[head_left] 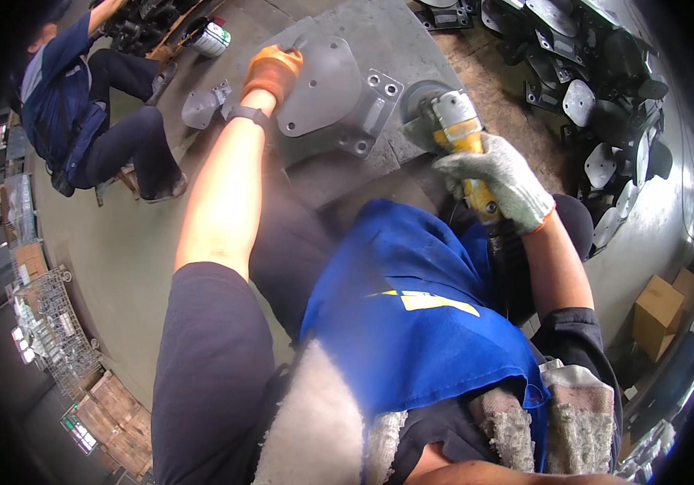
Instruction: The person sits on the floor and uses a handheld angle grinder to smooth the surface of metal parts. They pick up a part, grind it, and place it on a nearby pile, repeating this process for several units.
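My left hand (273,73), in an orange glove, is closed at the left edge of a flat grey metal plate (323,89) with rounded corners and small holes. The plate lies on a dark metal work surface (395,36), joined to or resting against a bracket (371,113) with bolt holes. In a grey-white knit glove, my right hand (496,174) grips a yellow angle grinder (466,137) by its body. The grinder's round disc (426,101) sits to the right of the bracket, apart from it. My left fingertips are partly hidden.
Several similar metal parts (581,101) are piled on the right. A smaller plate part (199,109) lies left of my left hand. Another person (80,121) sits at the far left, near a white bucket (211,39). Cardboard boxes (658,315) stand at the right.
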Motion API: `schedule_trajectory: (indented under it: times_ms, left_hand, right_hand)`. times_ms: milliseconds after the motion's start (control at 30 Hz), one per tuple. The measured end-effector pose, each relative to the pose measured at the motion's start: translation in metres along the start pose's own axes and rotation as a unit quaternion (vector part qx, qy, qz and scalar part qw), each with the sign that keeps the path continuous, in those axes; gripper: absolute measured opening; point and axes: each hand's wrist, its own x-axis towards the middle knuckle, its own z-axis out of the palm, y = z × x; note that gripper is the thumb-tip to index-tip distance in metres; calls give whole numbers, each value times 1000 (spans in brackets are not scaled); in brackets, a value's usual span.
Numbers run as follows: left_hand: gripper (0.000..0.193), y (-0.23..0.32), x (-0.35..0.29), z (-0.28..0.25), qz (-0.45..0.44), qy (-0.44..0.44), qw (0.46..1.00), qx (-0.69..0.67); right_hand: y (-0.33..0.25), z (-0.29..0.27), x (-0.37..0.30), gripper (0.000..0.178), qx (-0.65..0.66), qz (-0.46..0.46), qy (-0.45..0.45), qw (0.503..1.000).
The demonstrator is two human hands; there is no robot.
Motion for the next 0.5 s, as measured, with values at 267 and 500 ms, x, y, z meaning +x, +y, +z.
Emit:
schedule_trajectory:
  times_ms: [267,500]
  left_hand:
    - [24,-64,72,103,63,108,989,77]
    - [38,-93,95,129,63,51,994,74]
  right_hand:
    - [13,4,22,32,-81,49,-43,995]
    - [-9,10,26,32,-98,85,-51,990]
